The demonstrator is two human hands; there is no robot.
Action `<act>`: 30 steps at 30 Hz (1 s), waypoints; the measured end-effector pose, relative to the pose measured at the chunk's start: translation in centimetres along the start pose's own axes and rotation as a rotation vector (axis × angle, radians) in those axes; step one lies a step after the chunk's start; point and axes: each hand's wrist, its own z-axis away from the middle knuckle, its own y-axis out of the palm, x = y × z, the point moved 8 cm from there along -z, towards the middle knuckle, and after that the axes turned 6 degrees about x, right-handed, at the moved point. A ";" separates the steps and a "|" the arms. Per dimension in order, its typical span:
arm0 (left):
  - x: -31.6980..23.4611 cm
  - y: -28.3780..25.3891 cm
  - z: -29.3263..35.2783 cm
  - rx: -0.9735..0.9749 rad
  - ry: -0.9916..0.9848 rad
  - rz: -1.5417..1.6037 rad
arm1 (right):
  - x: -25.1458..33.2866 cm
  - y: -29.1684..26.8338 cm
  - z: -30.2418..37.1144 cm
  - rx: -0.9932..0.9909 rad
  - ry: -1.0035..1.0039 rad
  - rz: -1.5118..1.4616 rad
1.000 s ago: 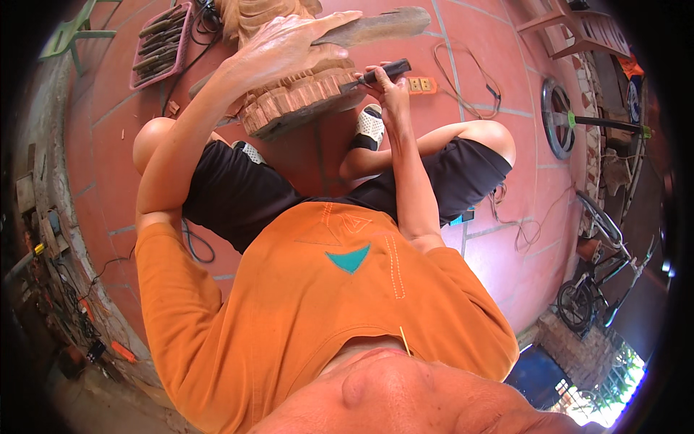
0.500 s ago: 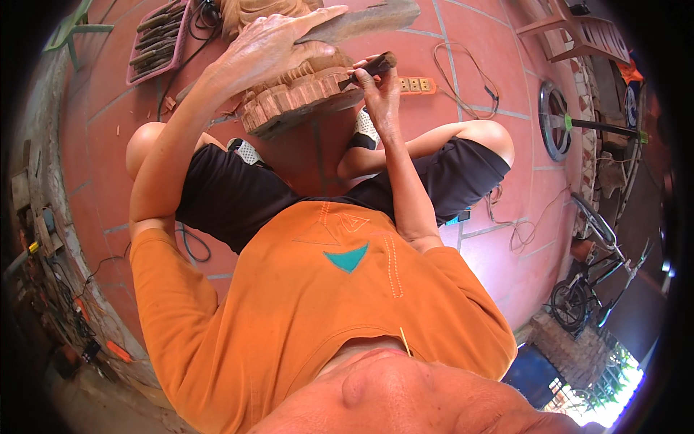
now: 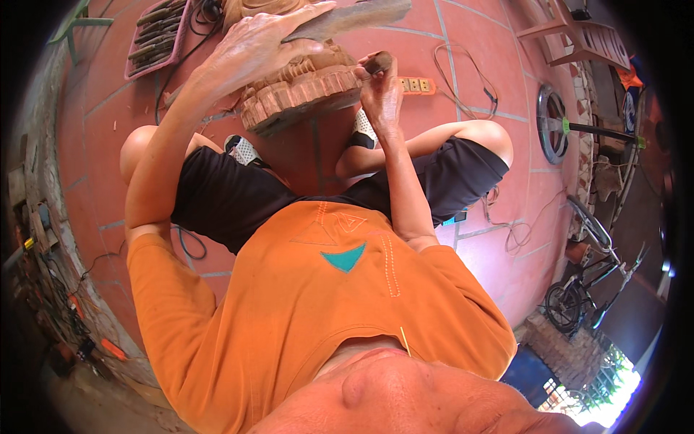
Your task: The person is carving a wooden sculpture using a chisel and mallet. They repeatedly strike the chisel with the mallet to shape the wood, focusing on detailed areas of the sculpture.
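Between my feet lies a carved wooden piece (image 3: 303,98), its scalloped base edge toward me and more carving beyond it. My left hand (image 3: 253,52) grips a flat wooden mallet (image 3: 354,20), which reaches right over the carving. At the carving's right end my right hand (image 3: 383,94) is closed round a chisel (image 3: 379,63). Its brown handle end shows above the fingers. The fingers hide its blade, so I cannot tell whether it touches the wood.
A pink tray (image 3: 157,37) of several chisels stands far left, with a black cable beside it. An orange power strip (image 3: 417,86) lies right of my right hand. Farther right are a wheel (image 3: 553,123), a pink plastic chair (image 3: 578,36) and a bicycle (image 3: 593,267). Wood chips dot the tiles.
My left hand and the mallet have shifted slightly left. My right hand has turned; the chisel's blade, seen against the carving before, is now hidden.
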 end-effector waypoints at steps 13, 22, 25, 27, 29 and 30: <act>0.2 0.3 0.2 0.005 0.011 0.009 | -0.3 1.9 0.3 0.026 0.052 -0.103; 1.5 1.1 0.9 -0.080 0.036 -0.037 | 1.4 1.5 1.1 0.084 0.086 0.091; 2.3 1.3 1.1 -0.040 -0.018 0.032 | 2.0 1.2 1.2 0.075 0.074 0.102; 2.9 1.4 1.2 -0.033 -0.052 0.089 | 2.0 0.8 0.8 0.063 -0.019 0.100; 2.2 0.8 1.7 -0.202 0.084 0.212 | 1.4 0.3 0.6 0.042 0.005 -0.055; 1.5 0.1 1.9 -0.284 0.156 0.271 | 0.8 0.0 0.4 0.022 0.077 -0.207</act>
